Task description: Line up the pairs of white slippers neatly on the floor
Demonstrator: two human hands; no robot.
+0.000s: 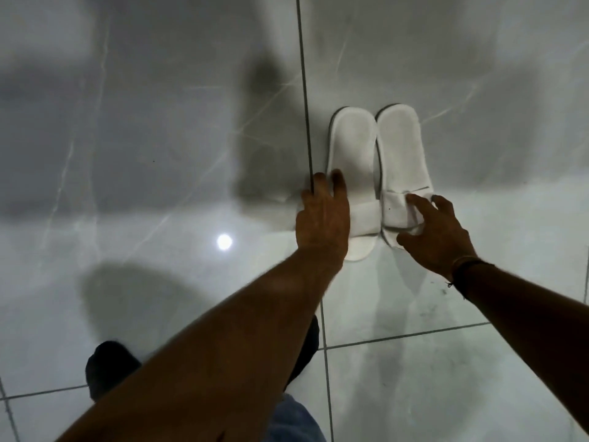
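Note:
Two white slippers lie side by side on the glossy tiled floor, heels away from me and toes toward me. The left slipper (353, 145) sits just right of a dark grout line. The right slipper (402, 148) touches it along its inner edge. My left hand (322, 218) rests with spread fingers on the left slipper's outer side and strap, covering part of it. My right hand (436, 234) lies on the right slipper's strap, fingers spread, thumb near its toe. Neither hand is closed around a slipper.
Grey-white marble-look tiles with dark grout lines (304, 90) surround the pair. A bright lamp reflection (224, 241) glares on the floor at the left. My dark shoe (110, 368) and a denim-clad leg (293, 419) are at the bottom.

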